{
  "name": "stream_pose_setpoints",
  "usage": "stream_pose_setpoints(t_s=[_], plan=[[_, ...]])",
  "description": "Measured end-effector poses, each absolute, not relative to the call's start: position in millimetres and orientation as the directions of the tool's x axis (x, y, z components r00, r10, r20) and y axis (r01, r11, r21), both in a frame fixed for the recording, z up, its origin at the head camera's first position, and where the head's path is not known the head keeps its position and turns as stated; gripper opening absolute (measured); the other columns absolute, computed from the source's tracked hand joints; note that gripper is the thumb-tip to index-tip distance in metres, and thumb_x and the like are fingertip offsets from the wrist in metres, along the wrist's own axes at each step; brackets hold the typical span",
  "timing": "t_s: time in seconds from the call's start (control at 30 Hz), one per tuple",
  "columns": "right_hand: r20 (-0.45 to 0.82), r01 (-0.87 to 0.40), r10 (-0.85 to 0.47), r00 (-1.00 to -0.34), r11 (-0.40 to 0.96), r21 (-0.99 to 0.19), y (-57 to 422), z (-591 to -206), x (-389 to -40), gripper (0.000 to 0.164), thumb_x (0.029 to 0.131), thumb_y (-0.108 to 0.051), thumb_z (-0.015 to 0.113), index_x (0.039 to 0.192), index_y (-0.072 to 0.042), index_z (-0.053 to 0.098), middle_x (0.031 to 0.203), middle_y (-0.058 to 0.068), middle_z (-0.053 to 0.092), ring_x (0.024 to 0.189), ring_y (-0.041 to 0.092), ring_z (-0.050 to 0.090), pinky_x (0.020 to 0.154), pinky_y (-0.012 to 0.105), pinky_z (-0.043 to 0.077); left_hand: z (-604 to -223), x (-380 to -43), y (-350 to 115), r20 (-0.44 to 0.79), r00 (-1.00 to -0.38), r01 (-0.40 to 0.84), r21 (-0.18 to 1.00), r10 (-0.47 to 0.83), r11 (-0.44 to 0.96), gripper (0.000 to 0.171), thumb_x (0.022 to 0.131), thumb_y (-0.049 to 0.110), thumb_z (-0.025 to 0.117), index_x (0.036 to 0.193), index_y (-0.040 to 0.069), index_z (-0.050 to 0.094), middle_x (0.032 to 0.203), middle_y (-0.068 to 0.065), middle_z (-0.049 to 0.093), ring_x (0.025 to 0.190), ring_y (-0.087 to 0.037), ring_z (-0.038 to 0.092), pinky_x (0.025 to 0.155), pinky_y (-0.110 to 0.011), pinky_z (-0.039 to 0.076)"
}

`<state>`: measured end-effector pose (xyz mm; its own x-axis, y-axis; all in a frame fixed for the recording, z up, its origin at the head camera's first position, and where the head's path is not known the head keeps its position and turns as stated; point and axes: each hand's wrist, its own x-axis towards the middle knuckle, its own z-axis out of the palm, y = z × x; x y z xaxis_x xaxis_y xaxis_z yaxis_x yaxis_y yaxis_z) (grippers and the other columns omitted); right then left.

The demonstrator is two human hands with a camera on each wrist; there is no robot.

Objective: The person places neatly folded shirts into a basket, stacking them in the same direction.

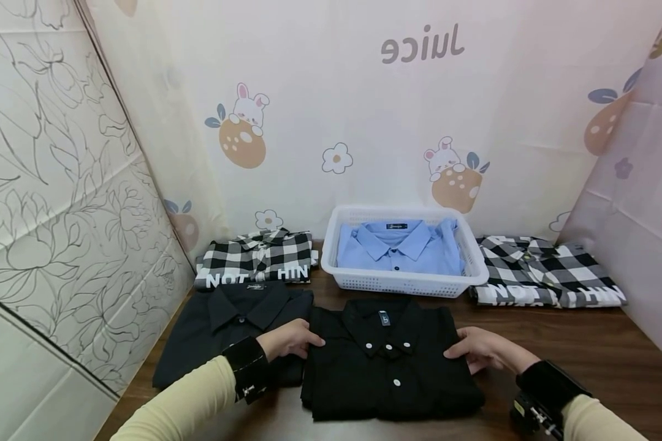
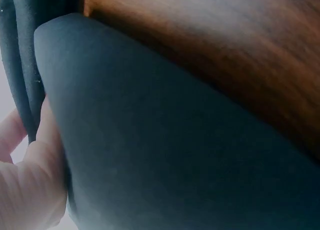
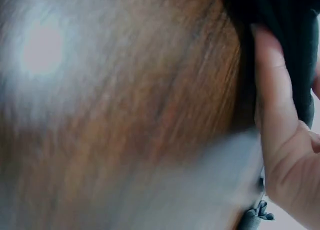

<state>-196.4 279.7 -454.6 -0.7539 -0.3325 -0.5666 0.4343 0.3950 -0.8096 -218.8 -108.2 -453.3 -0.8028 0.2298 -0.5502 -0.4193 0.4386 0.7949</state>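
Left hand: the left hand (image 1: 289,339) pinches the left edge of the black button-down shirt (image 1: 353,383), with cloth between thumb and fingers.
Right hand: the right hand (image 1: 484,348) pinches the opposite edge, thumb on top; the right wrist view shows black cloth between its fingers.
Black button-down shirt: folded, collar toward the basket, at the front middle of the wooden table (image 1: 535,334); 4 white buttons and a small neck label (image 1: 384,318) show. Whether it is raised off the table, I cannot tell.
Charcoal shirt: the charcoal shirt (image 1: 190,343) lies folded just left of the black button-down shirt, partly behind the left hand and its black wrist strap (image 1: 246,366); whether the 2 shirts touch is unclear.
White plastic basket: the white plastic basket (image 1: 403,283) stands behind the black button-down shirt and holds a folded light blue shirt (image 1: 388,250), collar up.
Checked shirts: 2 black-and-white checked shirts flank the basket; the left checked shirt (image 1: 243,260) is just behind the charcoal shirt, the right checked shirt (image 1: 546,272) just right of the basket. White letters mark both.
Backdrop: a pale printed curtain (image 1: 320,79) shows 2 rabbits and the mirrored word "Juice".
Sleeves: both cream.
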Motion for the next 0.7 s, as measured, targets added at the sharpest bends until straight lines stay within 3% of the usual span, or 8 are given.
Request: stream_pose_setpoints(t_s=[0.1, 0.27, 0.47, 0.7], plan=[[-0.533, 0.421, -0.37, -0.761, 0.342, -0.84, 282, -458, -195, 0.045, 0.083, -0.005, 0.062, 0.12, 0.011, 0.042, 0.091, 0.009, 0.065, 0.083, 0.024, 0.065, 0.072, 0.039, 0.053, -456, -218, -108, -0.526, -0.819, -0.396, 0.807, 0.23, 0.438, 0.048, 0.081, 0.001, 0.064, 0.122, -0.011, 0.043, 0.102, -0.018, 0.062, 0.09, -0.027, 0.064, 0.076, -0.039, 0.052], [-0.475, 0.368, -0.296, -0.829, 0.352, -0.861, 281, -460, -184, 0.063, 0.083, -0.008, 0.064, 0.131, 0.016, 0.031, 0.101, 0.012, 0.064, 0.087, 0.023, 0.064, 0.074, 0.039, 0.052, -460, -210, -111, -0.387, -0.878, -0.238, 0.862, 0.28, 0.448, 0.021, 0.08, 0.003, 0.065, 0.099, -0.003, 0.059, 0.088, -0.007, 0.064, 0.076, -0.016, 0.064, 0.067, -0.03, 0.053], [-0.377, 0.292, -0.122, -0.918, 0.437, -0.851, 275, -456, -162, 0.062, 0.081, -0.016, 0.067, 0.129, 0.014, 0.04, 0.115, 0.024, 0.058, 0.092, 0.021, 0.061, 0.076, 0.038, 0.05, -457, -200, -116, -0.174, -0.92, -0.009, 0.905, 0.351, 0.426, 0.017, 0.081, 0.008, 0.066, 0.095, -0.001, 0.064, 0.082, -0.002, 0.066, 0.066, -0.007, 0.057, 0.059, -0.024, 0.047], [-0.189, 0.166, 0.02, -0.982, 0.574, -0.802, 274, -435, -135, 0.053, 0.081, -0.028, 0.069, 0.117, 0.008, 0.056, 0.108, 0.016, 0.065, 0.088, 0.006, 0.057, 0.073, 0.026, 0.046, -436, -179, -121, 0.104, -0.911, 0.281, 0.865, 0.399, 0.416, 0.018, 0.083, 0.012, 0.066, 0.098, 0.002, 0.065, 0.094, -0.008, 0.068, 0.079, -0.009, 0.059, 0.066, -0.022, 0.048]])
